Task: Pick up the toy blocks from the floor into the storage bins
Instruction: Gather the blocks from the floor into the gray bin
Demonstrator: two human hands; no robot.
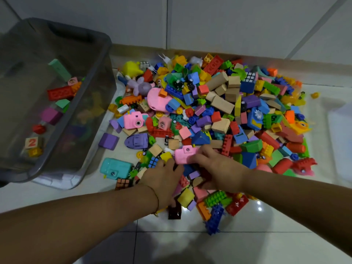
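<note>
Head view: pink toy camera (183,155) lengthwise left-right

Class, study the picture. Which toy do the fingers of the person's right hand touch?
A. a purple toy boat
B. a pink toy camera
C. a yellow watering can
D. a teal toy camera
B: the right hand touches the right end of the pink toy camera with its fingers, at the near edge of the heap just ahead of the left hand.
</note>
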